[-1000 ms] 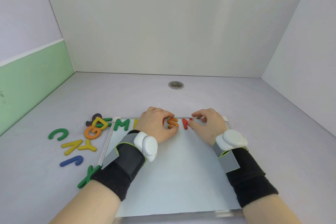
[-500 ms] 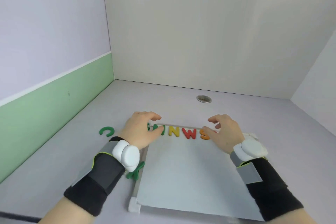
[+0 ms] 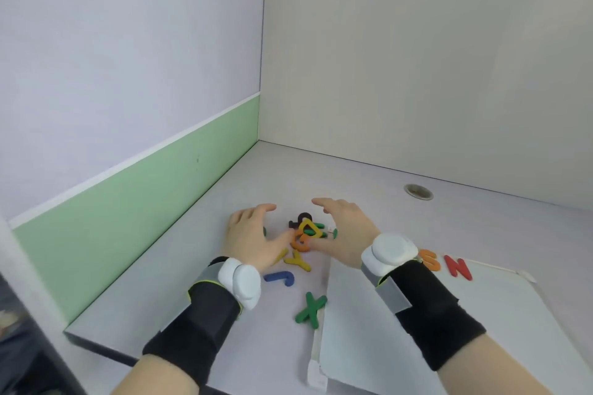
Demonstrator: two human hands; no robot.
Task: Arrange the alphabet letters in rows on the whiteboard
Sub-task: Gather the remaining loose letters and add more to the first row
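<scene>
Leaving the whiteboard (image 3: 417,330), whose far row shows an orange S (image 3: 430,261) and red N (image 3: 457,268), the left grip (image 3: 253,240) and right grip (image 3: 345,231) now cup the loose pile (image 3: 301,243) on the surface beside it, fingers spread, grasping nothing yet, so another pick looks imminent. The letters there are flat and bright: green X (image 3: 311,311), blue J (image 3: 281,277), tangled yellow D (image 3: 310,228).

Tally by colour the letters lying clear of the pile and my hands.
Orange: 1, the S
Red: 1, the N
Green: 1, the X
Blue: 1, the J
Yellow: 1, the Y
Total: 5
</scene>
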